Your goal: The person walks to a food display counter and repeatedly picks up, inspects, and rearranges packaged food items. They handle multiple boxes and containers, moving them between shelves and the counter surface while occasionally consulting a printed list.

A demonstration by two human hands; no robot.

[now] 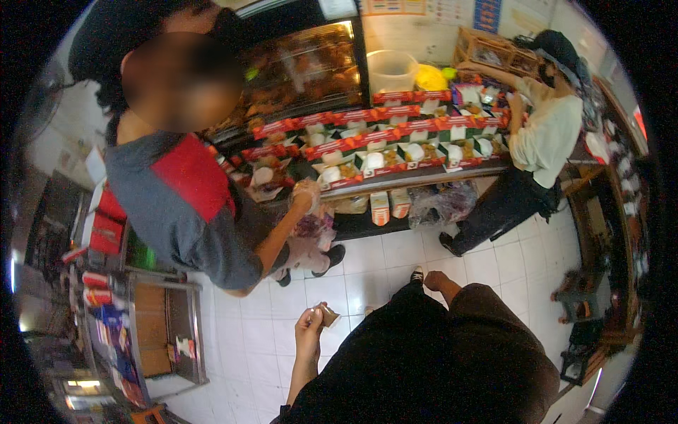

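My left hand [309, 324] pinches a small clear plastic sachet [330, 316] with brown contents, held above the white tiled floor. My right hand [435, 281] hangs low beside my dark clothing. Its fingers look curled, but their inner side is hidden. Before me, apart from both hands, stands a long counter [365, 185] with rows of open red-edged food boxes [373, 161]. Each box in the front row holds a white rounded portion, which looks like wrapped rice, next to brown fried pieces.
A person in a grey and red shirt [180, 180] stands at left, a gloved hand at the counter. Another person in a pale top [551, 127] reaches across its right end. A lit glass display case [302, 69] stands behind. Plastic bags [442, 204] lie below; stools [574, 302] stand at right.
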